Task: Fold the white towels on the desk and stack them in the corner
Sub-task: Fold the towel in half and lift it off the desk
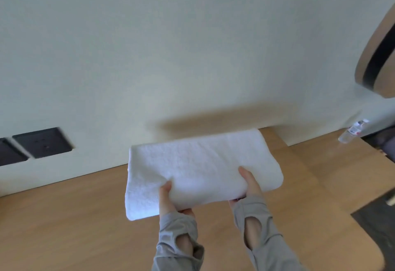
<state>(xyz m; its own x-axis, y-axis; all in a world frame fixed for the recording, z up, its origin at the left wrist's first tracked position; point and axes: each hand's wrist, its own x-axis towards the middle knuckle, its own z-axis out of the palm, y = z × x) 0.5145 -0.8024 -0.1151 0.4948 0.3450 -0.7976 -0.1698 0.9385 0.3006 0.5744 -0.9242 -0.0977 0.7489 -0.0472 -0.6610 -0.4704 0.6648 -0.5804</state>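
Note:
A folded white towel [201,163] is held flat above the wooden desk [70,223], close to the pale wall. My left hand [168,200] grips its near edge, thumb on top and fingers underneath. My right hand [250,183] grips the same edge further right in the same way. Both wrists wear grey sleeves with thumb holes. The towel's shadow falls on the wall and desk behind it. No other towel is visible.
Two dark wall sockets [42,142] sit low on the wall at the left. A plastic water bottle [352,130] stands at the desk's far right. A tan object with a black stripe [378,56] hangs at the upper right. The desk's right edge drops to a dark floor [376,225].

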